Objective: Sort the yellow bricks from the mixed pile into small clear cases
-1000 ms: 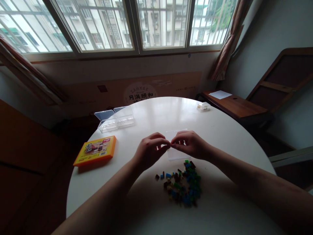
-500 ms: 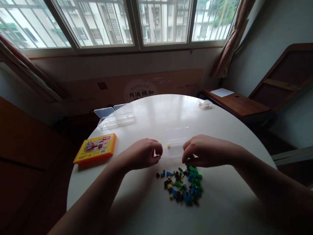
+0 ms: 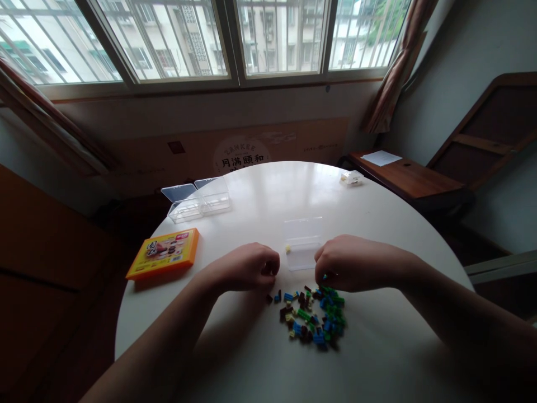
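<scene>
A heap of small toy bricks [image 3: 312, 319] in blue, green, brown and cream lies loose on the white round table [image 3: 251, 358]. My right hand [image 3: 352, 263] is at the heap's far edge, its fingers curled down and pinched by the green and blue bricks; its fingertips are partly hidden. To the left, my left hand [image 3: 251, 266] hovers just beyond a lone brown brick [image 3: 269, 299], thumb and fingers drawn together. Whatever it may hold is too small to see. Between the hands stands an open clear plastic box [image 3: 300, 258] with a cream brick [image 3: 288, 249] at its left end.
At the left lies an orange and yellow game box [image 3: 163, 254]. Behind it is a clear divided case [image 3: 201, 207] with raised lids. A small clear container [image 3: 351, 178] sits at the table's far right. Beyond the table is a wooden chair [image 3: 413, 176] with paper on it.
Both hands have dipped slightly, and their fingers have closed further. My right hand has come nearer the bricks. The box and heap look nearly unchanged, with a slight shift of the view.
</scene>
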`<move>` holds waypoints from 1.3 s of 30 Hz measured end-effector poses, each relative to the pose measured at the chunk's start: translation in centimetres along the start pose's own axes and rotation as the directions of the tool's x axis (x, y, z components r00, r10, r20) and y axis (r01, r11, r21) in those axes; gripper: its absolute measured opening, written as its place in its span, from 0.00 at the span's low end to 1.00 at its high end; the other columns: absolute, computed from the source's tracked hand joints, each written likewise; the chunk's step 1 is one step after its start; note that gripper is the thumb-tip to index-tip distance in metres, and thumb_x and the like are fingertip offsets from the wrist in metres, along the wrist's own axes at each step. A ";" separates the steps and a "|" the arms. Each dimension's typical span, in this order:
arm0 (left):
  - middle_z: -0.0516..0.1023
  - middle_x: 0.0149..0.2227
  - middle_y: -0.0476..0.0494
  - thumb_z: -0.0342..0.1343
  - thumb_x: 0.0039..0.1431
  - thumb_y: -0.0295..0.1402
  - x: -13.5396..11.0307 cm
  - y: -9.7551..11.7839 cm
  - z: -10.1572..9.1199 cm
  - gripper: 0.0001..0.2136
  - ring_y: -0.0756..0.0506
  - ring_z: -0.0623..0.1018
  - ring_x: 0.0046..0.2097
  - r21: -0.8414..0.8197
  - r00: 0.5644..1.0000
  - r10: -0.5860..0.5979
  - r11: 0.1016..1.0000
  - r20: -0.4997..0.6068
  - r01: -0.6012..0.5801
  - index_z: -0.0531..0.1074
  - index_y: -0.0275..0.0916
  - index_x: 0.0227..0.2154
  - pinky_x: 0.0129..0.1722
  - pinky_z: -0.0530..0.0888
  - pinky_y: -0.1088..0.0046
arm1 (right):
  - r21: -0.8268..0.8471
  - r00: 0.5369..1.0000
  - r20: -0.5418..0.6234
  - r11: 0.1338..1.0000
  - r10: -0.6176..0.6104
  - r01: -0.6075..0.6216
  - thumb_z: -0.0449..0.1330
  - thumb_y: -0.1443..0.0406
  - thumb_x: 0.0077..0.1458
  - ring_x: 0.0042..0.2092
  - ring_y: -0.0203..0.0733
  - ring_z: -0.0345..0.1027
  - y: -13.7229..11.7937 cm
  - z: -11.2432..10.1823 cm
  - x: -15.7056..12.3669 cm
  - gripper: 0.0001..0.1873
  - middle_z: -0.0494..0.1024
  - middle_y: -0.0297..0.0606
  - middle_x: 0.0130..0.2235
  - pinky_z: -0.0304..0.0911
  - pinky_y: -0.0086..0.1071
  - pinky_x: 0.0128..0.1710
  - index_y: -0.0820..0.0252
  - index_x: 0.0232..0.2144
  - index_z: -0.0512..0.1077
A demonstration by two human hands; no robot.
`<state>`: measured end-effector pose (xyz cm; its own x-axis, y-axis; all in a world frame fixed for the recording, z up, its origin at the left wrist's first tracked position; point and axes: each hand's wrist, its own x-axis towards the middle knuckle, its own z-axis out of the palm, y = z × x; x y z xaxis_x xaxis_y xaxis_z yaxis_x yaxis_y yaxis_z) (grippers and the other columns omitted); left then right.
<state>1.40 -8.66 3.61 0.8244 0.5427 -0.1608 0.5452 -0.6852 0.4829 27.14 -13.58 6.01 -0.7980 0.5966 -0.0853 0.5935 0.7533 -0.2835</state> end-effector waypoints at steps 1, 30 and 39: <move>0.73 0.26 0.51 0.54 0.48 0.27 0.0 0.0 0.0 0.03 0.51 0.69 0.28 -0.005 1.000 0.001 1.000 0.000 -0.001 0.73 0.40 0.26 0.28 0.64 0.76 | -0.006 1.000 0.007 1.000 0.002 -0.002 0.57 0.72 0.47 0.26 0.34 0.58 -0.1 0.0 0.0 0.09 0.74 0.32 0.25 0.50 0.30 0.27 0.56 0.22 0.75; 0.66 0.24 0.54 0.61 0.56 0.37 0.2 0.6 -0.2 0.13 0.54 0.63 0.26 -0.092 1.000 -0.006 0.996 0.012 0.007 0.65 0.37 0.23 0.25 0.60 0.77 | 0.080 0.999 -0.003 0.996 -0.046 0.046 0.58 0.71 0.52 0.26 0.31 0.56 -0.3 0.3 0.9 0.09 0.74 0.29 0.27 0.48 0.28 0.27 0.54 0.27 0.77; 0.74 0.28 0.50 0.58 0.57 0.37 0.3 -0.2 -0.2 0.08 0.51 0.69 0.28 -0.038 0.996 -0.087 0.995 0.012 0.088 0.74 0.38 0.28 0.27 0.63 0.76 | 0.084 0.995 0.097 0.996 -0.038 0.030 0.58 0.71 0.49 0.26 0.33 0.57 -0.8 -0.6 0.6 0.09 0.74 0.31 0.26 0.48 0.29 0.26 0.55 0.23 0.76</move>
<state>1.51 -8.27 3.67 0.7753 0.5949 -0.2122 0.6094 -0.6162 0.4989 26.26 -13.71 6.73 -0.8262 0.5381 -0.1667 0.5587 0.7449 -0.3647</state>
